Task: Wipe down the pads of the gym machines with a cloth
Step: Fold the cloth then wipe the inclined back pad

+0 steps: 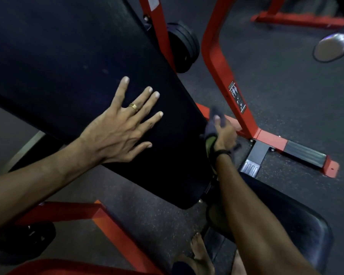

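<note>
While my bare foot [202, 253] and the small black vinyl seat pad [298, 225] sit nearest below me, the work is further out: I'd keep my left hand [123, 126], fingers flat and spread, bracing the long black padded backrest [77, 76], and drag the dark grey-and-green cloth [211, 133], bunched in my gripping right hand [224, 133], along the pad's right edge in overlapping strokes. The backrest's underside and that edge are hidden from me; the cloth is motion-blurred. Beyond, the red steel frame [216, 62] and black weight plates [184, 46] run out of view.
</note>
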